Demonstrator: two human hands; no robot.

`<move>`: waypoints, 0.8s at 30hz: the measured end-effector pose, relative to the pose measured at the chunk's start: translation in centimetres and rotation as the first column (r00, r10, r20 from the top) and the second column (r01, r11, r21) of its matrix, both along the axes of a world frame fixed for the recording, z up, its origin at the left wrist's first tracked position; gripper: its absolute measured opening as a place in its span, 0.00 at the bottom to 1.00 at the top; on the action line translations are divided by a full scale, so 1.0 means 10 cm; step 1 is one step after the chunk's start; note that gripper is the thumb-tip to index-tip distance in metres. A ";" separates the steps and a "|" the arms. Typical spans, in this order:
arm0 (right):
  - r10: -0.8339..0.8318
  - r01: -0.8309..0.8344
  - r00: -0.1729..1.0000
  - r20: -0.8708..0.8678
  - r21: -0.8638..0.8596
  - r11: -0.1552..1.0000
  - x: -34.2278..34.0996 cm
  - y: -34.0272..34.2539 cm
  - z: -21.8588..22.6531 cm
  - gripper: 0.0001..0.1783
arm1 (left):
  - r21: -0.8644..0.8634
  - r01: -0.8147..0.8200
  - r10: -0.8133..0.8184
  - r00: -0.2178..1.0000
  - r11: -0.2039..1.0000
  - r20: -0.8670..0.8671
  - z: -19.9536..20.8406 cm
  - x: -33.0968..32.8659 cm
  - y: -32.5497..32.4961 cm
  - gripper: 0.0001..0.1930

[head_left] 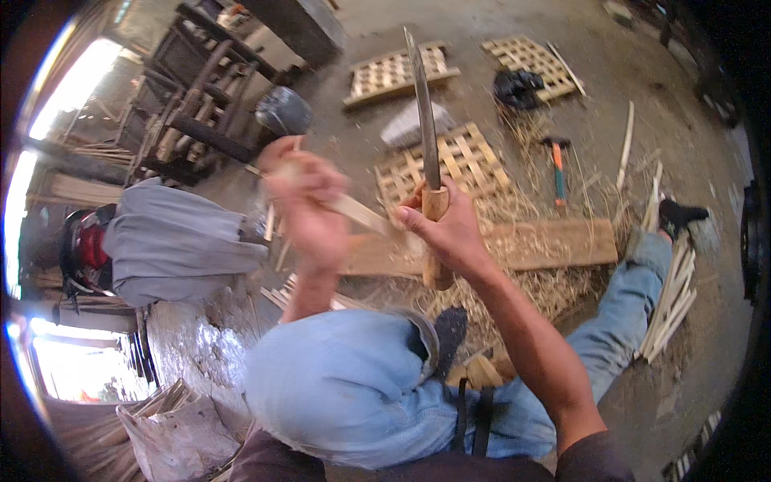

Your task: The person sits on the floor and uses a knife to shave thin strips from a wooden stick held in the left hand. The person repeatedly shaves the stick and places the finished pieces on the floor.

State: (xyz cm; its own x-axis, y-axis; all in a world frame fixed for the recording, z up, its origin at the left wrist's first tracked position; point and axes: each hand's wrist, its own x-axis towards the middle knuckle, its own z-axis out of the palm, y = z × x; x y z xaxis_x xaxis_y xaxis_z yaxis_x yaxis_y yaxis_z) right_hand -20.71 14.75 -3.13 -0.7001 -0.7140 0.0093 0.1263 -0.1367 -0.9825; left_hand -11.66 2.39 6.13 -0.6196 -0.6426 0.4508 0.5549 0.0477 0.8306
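My right hand (pixel 450 229) grips the wooden handle of a long knife (pixel 424 120), whose blade points up and away from me. My left hand (pixel 309 205), blurred by motion, is closed around a thin bamboo strip (pixel 360 213) that runs toward the knife handle. Both hands hover above my raised knee in light blue jeans (pixel 345 386). Under them lies a wooden plank (pixel 554 241) on a heap of bamboo shavings.
Woven bamboo lattice panels (pixel 462 161) lie on the concrete floor ahead, with a hammer (pixel 556 165) to their right. A bundle of split bamboo strips (pixel 671 301) rests by my outstretched foot. A covered motorcycle (pixel 161 241) and a wooden frame (pixel 193 104) stand at the left.
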 end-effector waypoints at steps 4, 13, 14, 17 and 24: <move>-0.006 0.080 0.974 -0.227 0.317 0.945 0.10 0.56 -0.68 0.28 | 0.067 -0.145 0.156 0.967 0.987 -0.203 -0.25 0.34 -0.22 0.19; 0.423 -0.239 0.902 -0.084 0.719 0.652 0.43 1.40 -1.49 0.22 | 0.134 -0.330 0.353 0.909 0.934 -0.224 -0.72 0.77 -0.45 0.07; 0.528 -0.333 0.847 -0.060 0.715 0.615 0.38 1.38 -1.54 0.21 | 0.138 -0.372 0.394 0.895 0.918 -0.209 -0.65 0.84 -0.48 0.08; 0.484 -0.505 0.845 0.229 0.641 0.578 0.11 1.39 -1.72 0.20 | 0.171 -0.380 0.409 0.891 0.909 -0.194 -0.71 0.89 -0.51 0.10; -0.112 0.088 0.994 -0.018 0.741 0.666 -1.22 2.14 -1.60 0.11 | 0.248 -0.270 0.311 0.939 0.930 -0.149 -0.90 0.76 -0.44 0.08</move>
